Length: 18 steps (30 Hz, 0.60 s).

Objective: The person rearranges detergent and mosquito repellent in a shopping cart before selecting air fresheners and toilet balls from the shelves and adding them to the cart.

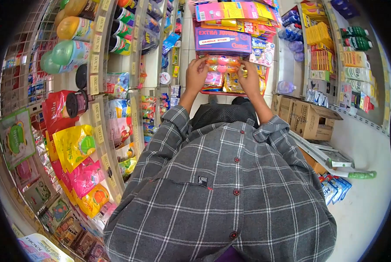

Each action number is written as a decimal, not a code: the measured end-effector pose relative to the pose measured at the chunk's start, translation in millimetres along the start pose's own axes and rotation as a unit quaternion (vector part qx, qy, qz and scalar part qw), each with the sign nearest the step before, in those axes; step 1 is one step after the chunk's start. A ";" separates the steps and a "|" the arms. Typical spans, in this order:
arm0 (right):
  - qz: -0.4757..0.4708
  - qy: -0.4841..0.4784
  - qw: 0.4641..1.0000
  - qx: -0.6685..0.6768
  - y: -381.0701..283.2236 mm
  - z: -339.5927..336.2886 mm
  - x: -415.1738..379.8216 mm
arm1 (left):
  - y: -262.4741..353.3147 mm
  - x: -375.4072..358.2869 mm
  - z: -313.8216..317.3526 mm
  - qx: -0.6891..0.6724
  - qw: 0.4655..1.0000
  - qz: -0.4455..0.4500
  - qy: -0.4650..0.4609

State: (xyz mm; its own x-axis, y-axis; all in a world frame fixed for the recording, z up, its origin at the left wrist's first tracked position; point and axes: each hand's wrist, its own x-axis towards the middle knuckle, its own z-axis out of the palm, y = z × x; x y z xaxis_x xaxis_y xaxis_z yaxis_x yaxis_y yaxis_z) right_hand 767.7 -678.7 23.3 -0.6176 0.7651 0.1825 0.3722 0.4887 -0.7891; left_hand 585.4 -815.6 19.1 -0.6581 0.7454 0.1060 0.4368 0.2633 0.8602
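Observation:
Between my hands lies an orange-and-pink wrapped packet (223,65), stretched sideways across a pile of other packets. My left hand (197,73) pinches its left end, fingers closed. At its right end, my right hand (249,78) has its fingers bent around the edge. The packet's exact contents cannot be made out. Just beyond it stands a purple box (223,40) printed "Extra Jumbo Candle Stick". Nearer to me, a pink packet (213,79) and a yellow packet (233,83) sit in a red-rimmed container (221,93).
Store shelves (97,56) with bottles and pouches rise close on my left. To the right are a shelf with white bottles (359,74), a cardboard box (309,115) and a metal frame (324,153) on the floor. More colourful packs (230,12) are stacked ahead.

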 end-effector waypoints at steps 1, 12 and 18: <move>0.008 -0.009 1.000 0.026 -0.8 -4.2 0.2 | 10.2 -3.3 -4.8 -0.074 0.996 -0.052 -0.001; 0.361 -0.040 0.931 -0.024 146.0 -94.6 -188.4 | -193.2 -26.7 -93.0 0.182 0.915 -0.177 0.313; 0.570 -0.224 0.790 -0.008 130.6 -165.8 -362.8 | -263.9 -6.9 -148.3 0.310 0.816 -0.443 0.204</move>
State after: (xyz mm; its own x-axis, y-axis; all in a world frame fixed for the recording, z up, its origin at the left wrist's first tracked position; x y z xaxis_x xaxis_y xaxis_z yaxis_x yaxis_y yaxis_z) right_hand 1155.2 -823.0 -48.8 -0.0568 0.4878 -0.8711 0.8706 -0.4029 -0.2823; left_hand 383.7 -981.1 -134.6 -0.9781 -0.1392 -0.1549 -0.1791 0.9419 0.2840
